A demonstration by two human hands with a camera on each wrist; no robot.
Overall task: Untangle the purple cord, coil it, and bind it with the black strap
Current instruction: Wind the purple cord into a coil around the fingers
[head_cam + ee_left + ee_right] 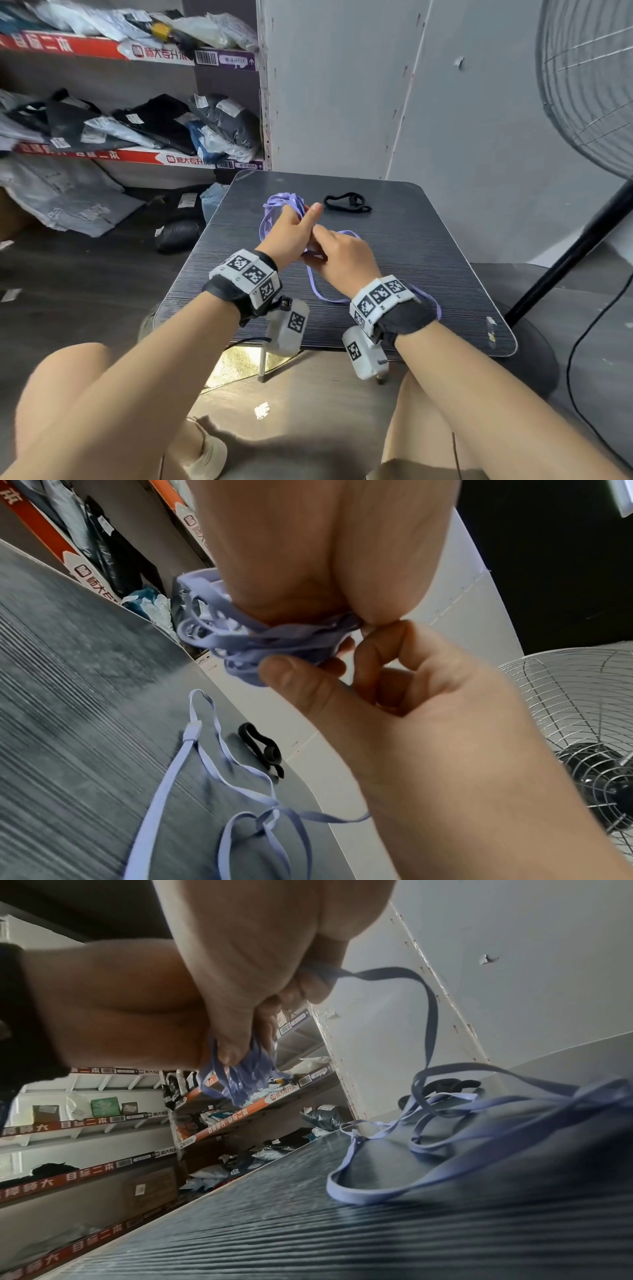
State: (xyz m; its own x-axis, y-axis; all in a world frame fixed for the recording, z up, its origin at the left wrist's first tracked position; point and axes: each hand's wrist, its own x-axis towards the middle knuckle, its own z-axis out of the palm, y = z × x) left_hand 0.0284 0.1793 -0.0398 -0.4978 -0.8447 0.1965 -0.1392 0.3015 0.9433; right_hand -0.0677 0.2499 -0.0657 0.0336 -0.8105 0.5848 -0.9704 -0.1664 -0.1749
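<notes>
The purple cord (283, 202) is a flat lilac band. My left hand (301, 219) grips a bunch of its loops above the table, index finger pointing out. Close against it, my right hand (318, 246) pinches a strand of the same cord. In the left wrist view the bunch (260, 639) sits under my left hand (308, 593), with the right hand's thumb and curled fingers (342, 664) on it. In the right wrist view the right hand (301, 988) pinches a strand that runs down to loose tangled cord (445, 1137) on the table. The black strap (346, 202) lies apart, beyond the hands.
The small dark ribbed table (428, 274) has rounded corners. A standing fan (589, 85) and its black pole are at the right. Shelves with packed parcels (137, 126) fill the left, and a white wall panel (342, 85) stands behind the table.
</notes>
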